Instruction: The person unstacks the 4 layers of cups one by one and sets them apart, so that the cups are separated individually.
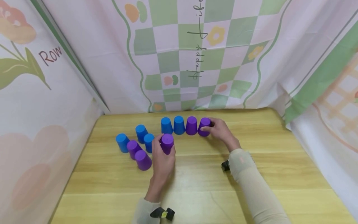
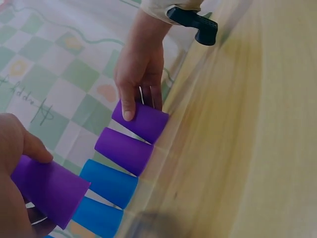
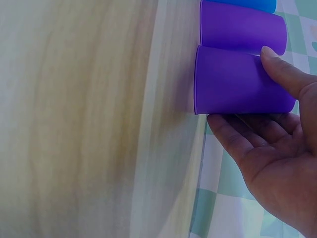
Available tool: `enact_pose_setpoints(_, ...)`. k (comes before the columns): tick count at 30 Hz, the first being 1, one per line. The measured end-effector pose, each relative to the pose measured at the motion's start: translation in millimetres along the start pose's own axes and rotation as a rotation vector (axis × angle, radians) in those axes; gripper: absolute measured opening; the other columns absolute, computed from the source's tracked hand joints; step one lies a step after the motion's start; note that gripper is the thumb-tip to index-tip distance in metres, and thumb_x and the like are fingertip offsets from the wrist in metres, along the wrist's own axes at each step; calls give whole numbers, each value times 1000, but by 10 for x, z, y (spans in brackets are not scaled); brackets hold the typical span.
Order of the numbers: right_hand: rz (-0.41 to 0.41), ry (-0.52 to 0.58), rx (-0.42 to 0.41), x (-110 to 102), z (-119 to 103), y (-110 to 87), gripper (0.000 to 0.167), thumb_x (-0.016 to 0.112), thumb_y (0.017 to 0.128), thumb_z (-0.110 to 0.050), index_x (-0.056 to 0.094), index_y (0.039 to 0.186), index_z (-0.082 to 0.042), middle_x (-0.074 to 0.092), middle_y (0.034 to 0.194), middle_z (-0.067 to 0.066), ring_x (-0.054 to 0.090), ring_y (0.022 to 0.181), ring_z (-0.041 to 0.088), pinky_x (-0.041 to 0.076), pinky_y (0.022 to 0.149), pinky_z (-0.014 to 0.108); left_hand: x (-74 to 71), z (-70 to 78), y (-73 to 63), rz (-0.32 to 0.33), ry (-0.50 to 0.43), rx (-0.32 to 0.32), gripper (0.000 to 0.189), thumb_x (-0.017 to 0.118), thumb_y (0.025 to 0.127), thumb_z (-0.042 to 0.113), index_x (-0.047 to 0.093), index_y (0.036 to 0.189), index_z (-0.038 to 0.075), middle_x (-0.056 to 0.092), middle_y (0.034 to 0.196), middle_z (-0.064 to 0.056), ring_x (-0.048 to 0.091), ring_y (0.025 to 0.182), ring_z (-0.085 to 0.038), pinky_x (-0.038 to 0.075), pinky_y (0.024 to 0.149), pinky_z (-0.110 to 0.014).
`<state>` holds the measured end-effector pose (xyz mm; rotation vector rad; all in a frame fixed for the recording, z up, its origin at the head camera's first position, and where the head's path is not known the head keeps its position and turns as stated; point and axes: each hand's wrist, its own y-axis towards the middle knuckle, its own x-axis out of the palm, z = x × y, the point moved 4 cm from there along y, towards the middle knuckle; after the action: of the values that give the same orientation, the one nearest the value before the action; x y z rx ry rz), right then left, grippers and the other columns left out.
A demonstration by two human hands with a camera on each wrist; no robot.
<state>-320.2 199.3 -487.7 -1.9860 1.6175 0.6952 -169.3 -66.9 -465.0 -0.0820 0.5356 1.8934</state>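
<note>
My left hand [image 1: 163,163] grips an upside-down purple cup [image 1: 167,143], thumb on one side and fingers round the other. In the left wrist view that cup [image 2: 49,191] overlaps the blue end of the row behind it. At the row's right end, my right hand [image 1: 222,130] holds another upside-down purple cup [image 1: 204,127] between thumb and fingers. The right wrist view shows this cup [image 3: 242,82] with its rim at the wooden tabletop. Beside it in the row stand a purple cup [image 1: 191,125] and two blue cups, one in the middle [image 1: 179,125] and one at the left end [image 1: 167,126].
Left of my left hand, a loose group of upside-down cups stands on the wooden table [image 1: 195,180]: blue ones [image 1: 122,143] behind, purple ones [image 1: 143,160] nearer. A printed curtain [image 1: 193,62] hangs along the table's back edge, with more cloth at both sides.
</note>
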Motion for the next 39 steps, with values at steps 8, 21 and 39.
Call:
enact_pose_setpoints(8,5,13,12,1,11,-4,55,79,95,-34,65,137,-2,72,126,20,68,114,38,55,102,54,-72,-124,-69,31,59,-111,61,74,93,1,44,146,8,52,144,-13,51,140,-32,42,121,-53)
enact_pose_setpoints(21,-2,13,16,-14,8,-14,53,78,96,-34,65,137,-2,72,126,21,67,115,39,54,104,55,-78,-309,-131,9,213,-149,65,72,96,3,37,151,3,48,150,-23,51,142,-39,41,121,-54)
enact_pose_setpoints(39,6,-1,3,-8,3,-7,56,79,95,-37,65,137,-2,72,126,21,67,115,38,54,104,55,-117,-340,-124,-10,307,-193,66,68,97,1,34,154,2,42,154,-25,46,145,-40,40,122,-54)
